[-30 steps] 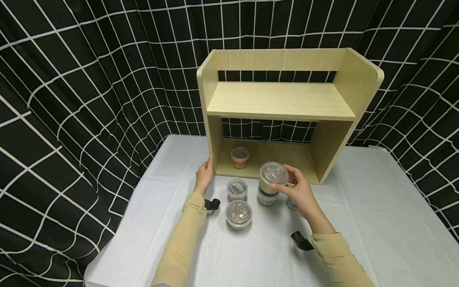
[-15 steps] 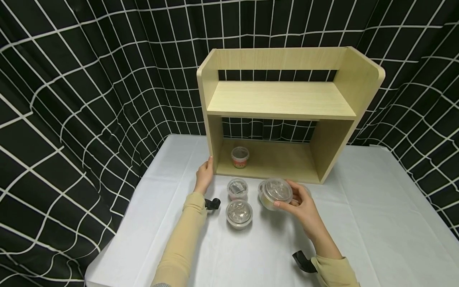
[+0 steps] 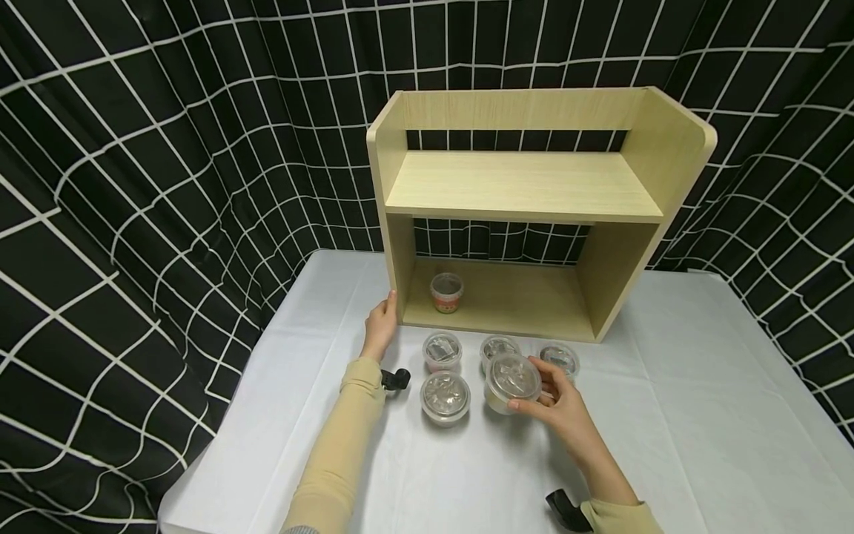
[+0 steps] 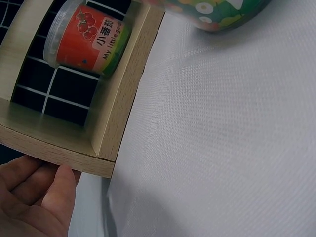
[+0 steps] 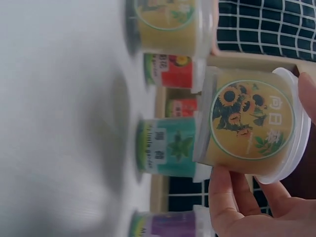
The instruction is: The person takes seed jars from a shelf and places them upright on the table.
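My right hand [image 3: 560, 404] grips a clear-lidded plastic tub [image 3: 510, 382] by its side, over the white table. Its label [image 5: 252, 121] is yellow with sunflowers in the right wrist view. Close behind it stands a teal-labelled tub [image 5: 173, 147], partly covered in the head view, with a purple-labelled tub [image 5: 173, 224] to its right. My left hand [image 3: 380, 326] rests against the outer side of the wooden shelf [image 3: 520, 185], its thumb at the front edge. On the lower board sits a red tomato-labelled tub [image 4: 89, 39].
Left of the held tub, two more lidded tubs stand one before the other: a near tub [image 3: 445, 398] and a red-labelled tub [image 3: 442, 351]. The white-covered table [image 3: 700, 386] extends on both sides. Black gridded curtain [image 3: 167, 185] surrounds it.
My right hand has lifted the sunflower tub off the top of the teal tub and brought it down toward me, uncovering the teal and purple tubs. My left hand has not moved.
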Demonstrator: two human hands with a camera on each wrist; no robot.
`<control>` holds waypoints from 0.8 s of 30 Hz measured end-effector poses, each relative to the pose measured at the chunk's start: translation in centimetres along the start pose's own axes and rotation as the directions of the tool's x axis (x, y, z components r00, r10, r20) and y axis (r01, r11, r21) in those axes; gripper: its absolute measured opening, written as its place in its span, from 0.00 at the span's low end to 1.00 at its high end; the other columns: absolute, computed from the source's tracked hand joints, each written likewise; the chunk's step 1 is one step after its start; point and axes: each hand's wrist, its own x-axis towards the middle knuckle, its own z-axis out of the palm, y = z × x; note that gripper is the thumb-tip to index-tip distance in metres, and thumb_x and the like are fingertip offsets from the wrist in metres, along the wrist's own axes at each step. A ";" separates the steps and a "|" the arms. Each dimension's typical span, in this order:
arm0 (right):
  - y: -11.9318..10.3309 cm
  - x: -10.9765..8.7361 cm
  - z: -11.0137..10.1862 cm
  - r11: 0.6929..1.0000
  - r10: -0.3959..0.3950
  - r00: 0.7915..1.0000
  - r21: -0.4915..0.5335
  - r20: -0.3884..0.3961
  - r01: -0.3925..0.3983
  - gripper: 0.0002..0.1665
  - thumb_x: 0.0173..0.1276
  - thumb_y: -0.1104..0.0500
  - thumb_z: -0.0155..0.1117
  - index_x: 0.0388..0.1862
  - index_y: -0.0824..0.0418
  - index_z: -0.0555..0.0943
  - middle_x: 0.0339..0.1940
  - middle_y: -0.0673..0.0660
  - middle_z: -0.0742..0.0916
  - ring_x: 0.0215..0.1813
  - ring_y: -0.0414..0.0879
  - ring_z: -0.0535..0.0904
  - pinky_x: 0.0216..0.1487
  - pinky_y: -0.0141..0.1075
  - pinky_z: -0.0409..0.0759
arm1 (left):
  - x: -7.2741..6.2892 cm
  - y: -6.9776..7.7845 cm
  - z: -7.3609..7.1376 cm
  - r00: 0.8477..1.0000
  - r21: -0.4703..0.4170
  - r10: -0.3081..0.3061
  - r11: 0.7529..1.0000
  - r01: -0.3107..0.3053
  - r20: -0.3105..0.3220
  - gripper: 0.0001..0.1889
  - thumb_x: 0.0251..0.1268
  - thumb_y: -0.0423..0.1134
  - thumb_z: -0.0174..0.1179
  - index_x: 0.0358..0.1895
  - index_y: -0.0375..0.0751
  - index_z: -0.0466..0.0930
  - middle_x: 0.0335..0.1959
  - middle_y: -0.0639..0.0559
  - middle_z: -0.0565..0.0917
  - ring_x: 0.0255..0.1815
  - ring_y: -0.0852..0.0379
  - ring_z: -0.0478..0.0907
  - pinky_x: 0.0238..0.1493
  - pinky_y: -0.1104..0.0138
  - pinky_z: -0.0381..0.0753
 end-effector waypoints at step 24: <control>3.0 -0.4 1.0 0.995 0.056 0.998 -0.079 0.023 -0.054 0.49 0.47 0.63 0.77 0.66 0.66 0.61 0.55 0.64 0.73 0.58 0.54 0.69 0.60 0.44 0.67 | 0.2 -0.4 0.0 1.000 -0.017 0.005 1.000 -0.004 0.014 0.39 0.67 0.67 0.34 0.60 0.36 0.73 0.59 0.39 0.73 0.61 0.40 0.66 0.59 0.49 0.65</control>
